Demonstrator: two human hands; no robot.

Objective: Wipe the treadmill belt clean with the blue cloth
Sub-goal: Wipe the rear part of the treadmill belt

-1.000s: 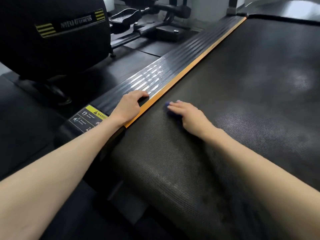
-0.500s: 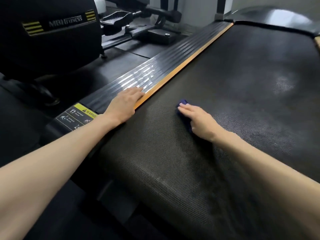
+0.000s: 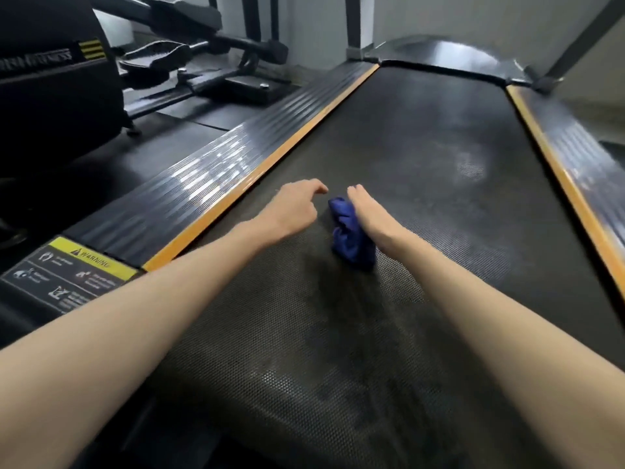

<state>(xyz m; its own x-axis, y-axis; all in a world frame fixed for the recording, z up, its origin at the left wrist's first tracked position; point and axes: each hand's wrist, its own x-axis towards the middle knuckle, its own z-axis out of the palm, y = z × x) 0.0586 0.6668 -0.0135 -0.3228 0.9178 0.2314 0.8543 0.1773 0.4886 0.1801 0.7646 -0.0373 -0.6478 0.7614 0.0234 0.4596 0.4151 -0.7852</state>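
Observation:
The treadmill belt [image 3: 422,137] is dark and textured, with pale dusty patches further up. A crumpled blue cloth [image 3: 350,236] lies on the belt near its middle. My right hand [image 3: 370,214] presses down on the cloth's right side with its fingers stretched forward, and the cloth bulges out to the left from under the palm. My left hand [image 3: 294,208] is over the belt just left of the cloth, fingers loosely extended and holding nothing. I cannot tell whether it touches the belt.
Orange-edged ribbed side rails run along the belt on the left [image 3: 216,177] and right [image 3: 575,164]. A yellow warning label [image 3: 91,258] sits at the left rail's near end. Another black exercise machine [image 3: 57,79] stands to the left, and a motor cover [image 3: 449,55] closes off the far end.
My left hand came off the left side rail and now sits over the belt beside the cloth. My right hand slid the cloth rightward toward the belt's middle, bunching it up.

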